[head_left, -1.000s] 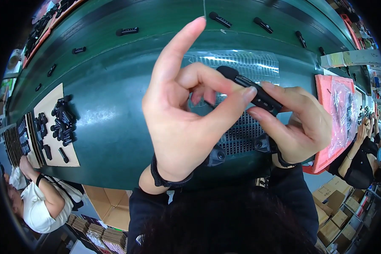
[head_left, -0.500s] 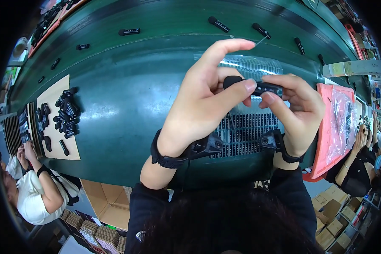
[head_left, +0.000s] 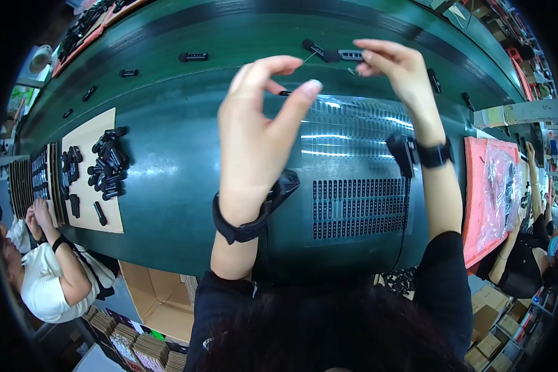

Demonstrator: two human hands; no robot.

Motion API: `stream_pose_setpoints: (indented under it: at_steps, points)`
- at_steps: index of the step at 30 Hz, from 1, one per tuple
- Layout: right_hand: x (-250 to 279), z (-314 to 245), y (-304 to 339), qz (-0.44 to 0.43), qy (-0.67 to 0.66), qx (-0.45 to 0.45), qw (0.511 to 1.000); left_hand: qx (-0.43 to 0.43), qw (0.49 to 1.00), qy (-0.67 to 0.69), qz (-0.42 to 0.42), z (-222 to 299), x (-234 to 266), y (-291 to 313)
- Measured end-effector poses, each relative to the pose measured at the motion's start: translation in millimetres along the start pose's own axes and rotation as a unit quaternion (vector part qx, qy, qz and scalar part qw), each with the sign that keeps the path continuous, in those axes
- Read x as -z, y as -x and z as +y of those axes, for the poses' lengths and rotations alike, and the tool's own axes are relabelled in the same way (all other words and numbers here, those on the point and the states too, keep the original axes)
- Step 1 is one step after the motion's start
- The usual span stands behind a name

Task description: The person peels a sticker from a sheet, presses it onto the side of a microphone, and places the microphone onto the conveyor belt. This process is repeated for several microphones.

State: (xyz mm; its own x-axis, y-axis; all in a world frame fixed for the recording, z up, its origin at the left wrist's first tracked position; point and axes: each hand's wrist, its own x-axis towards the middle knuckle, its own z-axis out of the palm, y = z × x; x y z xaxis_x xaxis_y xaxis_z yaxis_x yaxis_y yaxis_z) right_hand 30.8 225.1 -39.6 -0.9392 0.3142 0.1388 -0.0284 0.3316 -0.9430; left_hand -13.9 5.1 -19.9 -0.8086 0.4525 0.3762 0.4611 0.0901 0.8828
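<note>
My right hand [head_left: 390, 67] reaches out over the far strip of the green table, its thumb and fingers closed on a small black stick-shaped device [head_left: 348, 55] with a rounded dark end. To its left my left hand [head_left: 257, 118] is raised, thumb and index finger apart. A thin metal pick [head_left: 310, 57] runs through its fingers, its tip past the index finger; most of it is hidden. Below the hands lies a clear sheet [head_left: 353, 139] with rows of black label strips [head_left: 359, 208] on its near part. Both wrists wear black straps with small devices.
Several similar devices [head_left: 194, 57] lie spaced along the far strip. A pile of them [head_left: 110, 162] rests on a cardboard sheet [head_left: 96, 221] at left. A pink foam tray [head_left: 474, 204] with plastic film stands at right. People sit at both sides; an open carton [head_left: 161, 297] is below left.
My hands have separated. The right hand has carried the black device away from the left, to the far strip. My left hand has shifted left, still with the pick, uncovering the sheet.
</note>
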Motion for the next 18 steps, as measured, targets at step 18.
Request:
stream_pose_setpoints:
  at_steps: [18]
  points:
    - [-71.2,69.5,-89.3,-0.041,0.496,0.003,0.867,0.058,0.996,0.060,-0.024,19.1,36.9,4.5]
